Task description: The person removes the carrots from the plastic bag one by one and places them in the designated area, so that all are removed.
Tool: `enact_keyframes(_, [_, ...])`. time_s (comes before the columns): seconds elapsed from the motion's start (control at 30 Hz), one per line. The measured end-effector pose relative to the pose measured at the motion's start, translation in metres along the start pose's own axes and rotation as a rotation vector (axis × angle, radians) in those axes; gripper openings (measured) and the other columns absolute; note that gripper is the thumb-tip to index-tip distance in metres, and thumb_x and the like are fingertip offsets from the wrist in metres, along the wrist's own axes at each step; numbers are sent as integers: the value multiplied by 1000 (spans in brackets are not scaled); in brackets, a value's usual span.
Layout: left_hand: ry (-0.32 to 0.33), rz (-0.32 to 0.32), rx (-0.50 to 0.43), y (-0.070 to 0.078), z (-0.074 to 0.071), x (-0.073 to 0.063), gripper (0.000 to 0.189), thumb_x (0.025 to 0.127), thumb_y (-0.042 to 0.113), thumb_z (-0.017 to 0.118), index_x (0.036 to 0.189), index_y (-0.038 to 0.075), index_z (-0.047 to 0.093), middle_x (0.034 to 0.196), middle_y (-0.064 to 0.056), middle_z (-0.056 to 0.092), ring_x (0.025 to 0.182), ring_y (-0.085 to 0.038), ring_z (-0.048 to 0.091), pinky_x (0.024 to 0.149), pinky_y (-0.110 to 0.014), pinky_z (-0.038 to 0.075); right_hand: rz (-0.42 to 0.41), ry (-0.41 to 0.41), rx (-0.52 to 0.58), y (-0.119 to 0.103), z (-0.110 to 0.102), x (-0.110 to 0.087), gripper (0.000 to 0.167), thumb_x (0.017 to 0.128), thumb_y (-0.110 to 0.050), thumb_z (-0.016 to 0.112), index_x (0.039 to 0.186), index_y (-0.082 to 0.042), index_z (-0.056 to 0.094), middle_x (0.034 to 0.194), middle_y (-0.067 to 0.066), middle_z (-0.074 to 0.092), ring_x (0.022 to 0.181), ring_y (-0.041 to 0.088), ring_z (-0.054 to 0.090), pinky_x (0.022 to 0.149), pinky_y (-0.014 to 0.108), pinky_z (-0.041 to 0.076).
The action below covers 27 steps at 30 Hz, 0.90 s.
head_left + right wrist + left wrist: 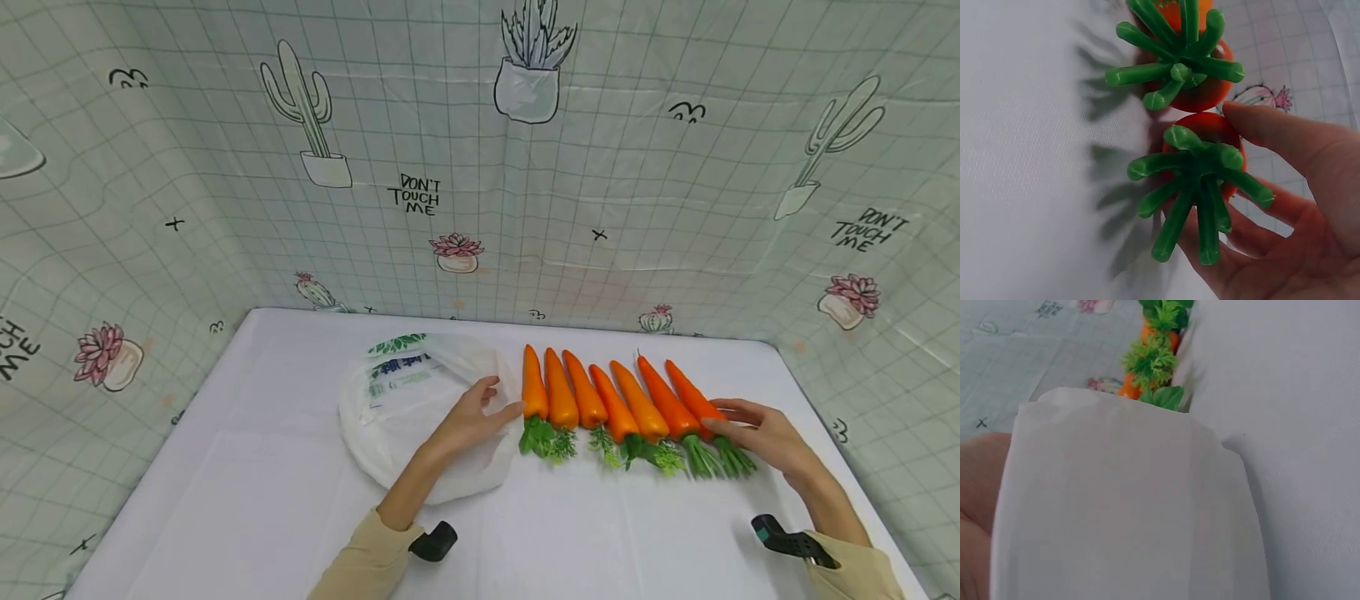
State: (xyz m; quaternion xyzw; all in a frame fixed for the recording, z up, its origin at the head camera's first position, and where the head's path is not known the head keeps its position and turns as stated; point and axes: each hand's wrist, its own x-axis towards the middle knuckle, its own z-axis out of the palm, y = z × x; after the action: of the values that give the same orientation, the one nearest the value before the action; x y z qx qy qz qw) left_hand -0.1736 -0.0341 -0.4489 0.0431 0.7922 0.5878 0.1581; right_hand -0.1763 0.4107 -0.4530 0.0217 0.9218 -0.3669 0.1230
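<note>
Several orange carrots lie side by side in a row, their green stems toward the person. At the row's right end, my right hand (772,440) grips the last carrot (685,387) near its stem end. The right wrist view shows the thumb on one side of this carrot's stubby green stems (1200,175) and the fingers on the other. My left hand (468,421) is over a white plastic bag (405,433), thumb and fingers apart. Its thumb tip reaches the leftmost carrot (533,385); whether they touch, I cannot tell. The bag hides most of this hand in the left wrist view.
The bag, printed in green and blue, lies flattened left of the carrots on a white-covered table (247,450). Behind and beside the table hangs a gridded curtain (585,183) with cactus drawings. Each wrist wears a black strapped device (787,540).
</note>
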Motion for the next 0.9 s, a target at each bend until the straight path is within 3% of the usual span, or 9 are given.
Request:
enact_keyframes(0.1, [28,20,27,0,-2,-1,72,100,43,63,154,1,40,150,-22,47,140,-41,42,115,-55,36,7,-8,-14,-2,1,-2,74,102,-47,60,147,10,44,148,39,41,128,57,47,93,68,46])
enact_keyframes(0.33, [95,58,79,0,-14,-6,57,104,44,56,143,2,55,136,-20,59,128,-37,55,109,-52,44,-44,67,-61,-5,1,-6,65,105,-41,56,143,11,48,142,39,48,124,55,52,94,63,50])
enact_keyframes(0.43, [111,86,110,0,-23,-10,48,105,37,57,138,1,59,129,-18,63,123,-37,59,105,-51,48,-116,179,-68,-3,2,-8,55,105,-36,60,138,9,55,133,34,59,111,17,66,92,33,55])
enact_keyframes(0.5, [132,98,136,-1,-28,-12,44,105,33,57,135,1,61,125,-16,65,119,-35,61,103,-50,49,-182,278,-68,-3,3,-9,46,103,-29,64,132,6,62,123,30,67,97,-8,61,82,13,50])
enact_keyframes(0.57, [154,121,160,-2,-34,-13,38,105,28,58,131,1,64,121,-15,67,115,-34,63,101,-49,50,-259,379,-73,-2,4,-8,34,100,-21,68,124,4,67,113,26,71,87,-24,48,74,1,42])
enact_keyframes(0.63, [174,144,179,-3,-39,-14,34,105,25,59,128,1,67,116,-14,69,111,-32,65,99,-48,51,-309,459,-80,-3,4,-9,27,98,-16,70,118,3,70,105,18,73,87,-25,48,76,0,41])
enact_keyframes(0.8, [214,213,196,-9,-54,-14,28,104,18,61,120,-2,70,105,-15,72,100,-25,67,93,-43,54,-342,592,-107,-6,4,-9,17,97,-15,72,108,-2,70,95,-21,63,89,-23,46,79,4,37])
enact_keyframes(0.9, [250,279,230,-14,-64,-13,22,103,15,63,112,-3,73,97,-14,73,91,-20,68,86,-36,56,-395,648,-118,-5,6,-9,14,95,-10,73,104,-1,70,94,-21,60,92,-22,45,83,3,34])
